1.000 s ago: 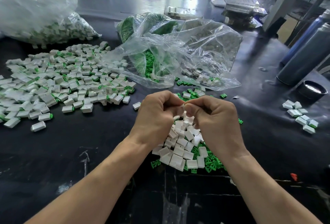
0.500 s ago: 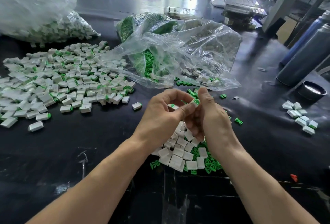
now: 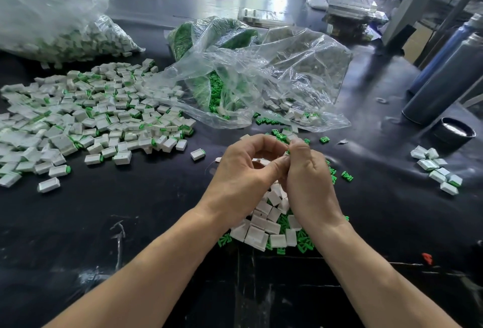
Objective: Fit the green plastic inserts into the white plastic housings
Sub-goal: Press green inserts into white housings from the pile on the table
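- Black table [image 3: 130, 223] carries assembled pieces [image 3: 91, 118] and plastic bags [image 3: 261, 71].
- Left hand [image 3: 243, 178] and right hand [image 3: 308, 184] pinch a green insert [image 3: 288, 152]; since 0.5 s ago, the fingers have closed tighter.

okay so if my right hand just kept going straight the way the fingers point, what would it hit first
Probably the left hand. The right hand has its fingers curled toward it over a green insert, and the fingertips of the two already seem to touch. Depth is hard to judge from this one view.

Both hands [image 3: 277, 171] pinched on green insert [image 3: 287, 152], above housings pile [image 3: 264, 225].
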The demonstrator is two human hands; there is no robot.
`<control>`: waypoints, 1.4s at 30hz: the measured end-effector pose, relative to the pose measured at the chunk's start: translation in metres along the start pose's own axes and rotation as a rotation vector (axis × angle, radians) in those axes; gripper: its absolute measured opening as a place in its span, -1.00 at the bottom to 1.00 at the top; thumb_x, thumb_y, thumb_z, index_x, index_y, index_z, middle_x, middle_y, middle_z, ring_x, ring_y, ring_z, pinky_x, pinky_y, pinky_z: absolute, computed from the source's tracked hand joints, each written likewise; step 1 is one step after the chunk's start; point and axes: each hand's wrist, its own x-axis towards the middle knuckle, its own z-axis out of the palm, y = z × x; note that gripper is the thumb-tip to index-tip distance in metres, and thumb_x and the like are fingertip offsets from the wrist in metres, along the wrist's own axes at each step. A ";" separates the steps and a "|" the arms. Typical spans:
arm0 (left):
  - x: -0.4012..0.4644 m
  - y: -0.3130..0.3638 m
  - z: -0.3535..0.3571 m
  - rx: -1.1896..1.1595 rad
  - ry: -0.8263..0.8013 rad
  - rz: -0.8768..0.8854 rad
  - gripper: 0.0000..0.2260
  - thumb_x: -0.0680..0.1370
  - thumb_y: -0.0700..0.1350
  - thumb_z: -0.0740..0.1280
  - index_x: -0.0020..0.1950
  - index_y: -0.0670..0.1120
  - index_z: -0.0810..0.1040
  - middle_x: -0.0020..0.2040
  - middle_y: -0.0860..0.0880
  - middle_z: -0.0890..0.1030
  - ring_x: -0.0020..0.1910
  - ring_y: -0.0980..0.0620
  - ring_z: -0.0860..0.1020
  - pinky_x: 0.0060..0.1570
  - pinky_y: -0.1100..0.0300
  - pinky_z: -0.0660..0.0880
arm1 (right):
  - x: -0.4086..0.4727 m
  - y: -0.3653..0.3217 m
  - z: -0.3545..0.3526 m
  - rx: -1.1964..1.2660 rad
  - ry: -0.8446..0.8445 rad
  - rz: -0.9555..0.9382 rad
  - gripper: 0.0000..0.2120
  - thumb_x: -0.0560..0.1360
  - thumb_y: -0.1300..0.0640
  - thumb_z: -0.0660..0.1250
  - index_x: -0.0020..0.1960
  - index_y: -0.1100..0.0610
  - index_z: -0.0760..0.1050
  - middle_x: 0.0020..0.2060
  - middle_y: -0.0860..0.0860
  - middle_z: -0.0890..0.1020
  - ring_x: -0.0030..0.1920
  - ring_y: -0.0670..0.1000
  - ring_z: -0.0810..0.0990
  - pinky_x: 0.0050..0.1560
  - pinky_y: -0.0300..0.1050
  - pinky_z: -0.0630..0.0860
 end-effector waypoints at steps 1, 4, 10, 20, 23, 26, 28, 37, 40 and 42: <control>0.000 0.000 0.000 0.000 0.004 0.000 -0.90 0.57 -0.19 0.47 0.05 -0.18 0.66 0.06 -0.22 0.68 0.07 -0.23 0.66 0.17 -0.27 0.55 | 0.000 0.000 0.000 -0.010 0.010 -0.006 -0.38 0.64 -0.08 0.00 -0.54 -0.23 0.50 -0.62 -0.24 0.44 -0.54 -0.23 0.43 -0.44 -0.36 0.32; 0.000 0.000 -0.001 0.003 0.009 0.002 -0.91 0.57 -0.19 0.47 0.04 -0.17 0.66 0.06 -0.20 0.68 0.07 -0.18 0.66 0.17 -0.26 0.55 | 0.001 0.002 0.000 -0.021 0.032 -0.001 -0.40 0.60 -0.14 -0.01 -0.55 -0.22 0.49 -0.62 -0.25 0.43 -0.52 -0.21 0.43 -0.38 -0.27 0.32; -0.001 0.001 -0.002 0.007 0.008 0.001 -0.93 0.58 -0.22 0.46 0.04 -0.18 0.66 0.03 -0.17 0.70 0.05 -0.17 0.67 0.14 -0.24 0.57 | 0.002 0.006 0.001 0.004 0.046 -0.015 -0.46 0.57 -0.16 0.00 -0.29 -0.01 0.66 -0.43 -0.14 0.64 -0.32 -0.13 0.61 -0.24 -0.17 0.45; -0.001 -0.001 -0.003 0.001 0.015 0.016 -0.93 0.57 -0.22 0.47 0.03 -0.19 0.66 0.02 -0.18 0.70 0.03 -0.16 0.68 0.14 -0.23 0.57 | 0.002 0.007 0.004 0.030 0.048 -0.026 -0.52 0.57 -0.10 0.03 -0.28 -0.05 0.65 -0.37 -0.20 0.66 -0.24 -0.17 0.64 -0.14 -0.16 0.52; 0.000 -0.002 -0.003 -0.003 0.016 0.016 -0.92 0.56 -0.21 0.47 0.03 -0.18 0.66 0.04 -0.15 0.70 0.07 -0.14 0.67 0.16 -0.25 0.55 | 0.002 0.008 0.005 0.042 0.035 0.008 -0.46 0.60 -0.13 0.03 -0.13 0.08 0.73 -0.32 -0.06 0.71 -0.18 -0.02 0.69 -0.07 0.00 0.59; 0.001 -0.002 -0.003 -0.024 0.021 0.025 -0.94 0.56 -0.20 0.48 0.01 -0.16 0.66 0.00 -0.13 0.72 -0.01 -0.13 0.69 0.13 -0.20 0.60 | 0.001 0.009 0.005 0.080 0.047 0.020 -0.52 0.63 -0.19 0.04 -0.10 -0.09 0.71 -0.26 -0.02 0.75 -0.18 -0.05 0.72 -0.07 0.01 0.62; 0.000 -0.002 -0.004 -0.038 0.025 0.032 -0.93 0.56 -0.20 0.48 0.02 -0.16 0.66 -0.01 -0.10 0.73 -0.05 -0.13 0.71 0.10 -0.17 0.62 | 0.001 0.008 0.003 0.073 0.040 0.026 -0.49 0.64 -0.27 0.03 -0.15 -0.14 0.70 -0.30 -0.06 0.73 -0.25 -0.09 0.69 -0.14 -0.01 0.60; 0.007 -0.009 -0.018 0.015 0.102 0.088 -0.96 0.55 -0.18 0.48 -0.03 -0.05 0.67 -0.17 0.08 0.72 -0.18 0.23 0.65 -0.16 0.38 0.52 | 0.001 0.008 -0.009 0.039 0.029 -0.148 -0.70 0.68 -0.11 0.28 -0.15 0.00 0.59 -0.36 -0.13 0.59 -0.36 -0.15 0.48 -0.25 -0.10 0.39; 0.009 -0.010 -0.022 0.070 0.125 0.095 -0.93 0.54 -0.18 0.50 -0.02 -0.04 0.68 -0.16 0.06 0.72 -0.15 0.15 0.68 -0.13 0.33 0.56 | 0.002 0.008 -0.009 0.004 0.008 -0.181 -0.87 0.63 -0.02 0.40 -0.07 -0.03 0.63 -0.26 -0.11 0.67 -0.28 -0.13 0.57 -0.19 -0.13 0.50; 0.008 -0.010 -0.023 0.112 0.144 0.097 -0.89 0.53 -0.19 0.51 0.01 -0.03 0.66 -0.16 0.05 0.71 -0.15 0.08 0.68 -0.13 0.26 0.59 | 0.002 0.008 -0.008 -0.011 0.005 -0.180 -0.91 0.62 0.00 0.42 -0.05 -0.03 0.63 -0.22 -0.11 0.69 -0.25 -0.14 0.60 -0.18 -0.19 0.52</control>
